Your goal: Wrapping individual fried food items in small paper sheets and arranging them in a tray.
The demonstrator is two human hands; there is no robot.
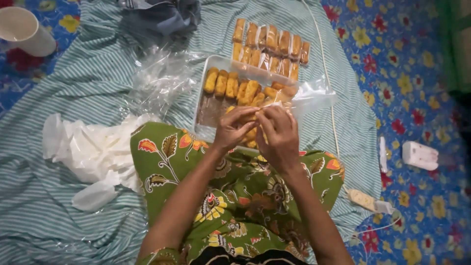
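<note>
Teal-and-white striped cloth (73, 73) covers floor, over blue floral mat (417, 64). Green floral fabric (167, 157) drapes lap. Crumpled white plastic bags (83, 147) lie left of lap. Rectangular metal tray (211, 110) ahead of knees holds loose golden fried rolls (230, 84). Two rows of wrapped rolls (270, 49) lie beyond tray. White cup (24, 30) sits far left. Left hand (234, 128) and right hand (279, 135) meet over tray's near edge, fingertips pinching one roll in clear wrapper (255, 115) between them.

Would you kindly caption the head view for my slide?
Left hand and right hand pinch a golden snack piece over a tray on striped cloth.
</note>
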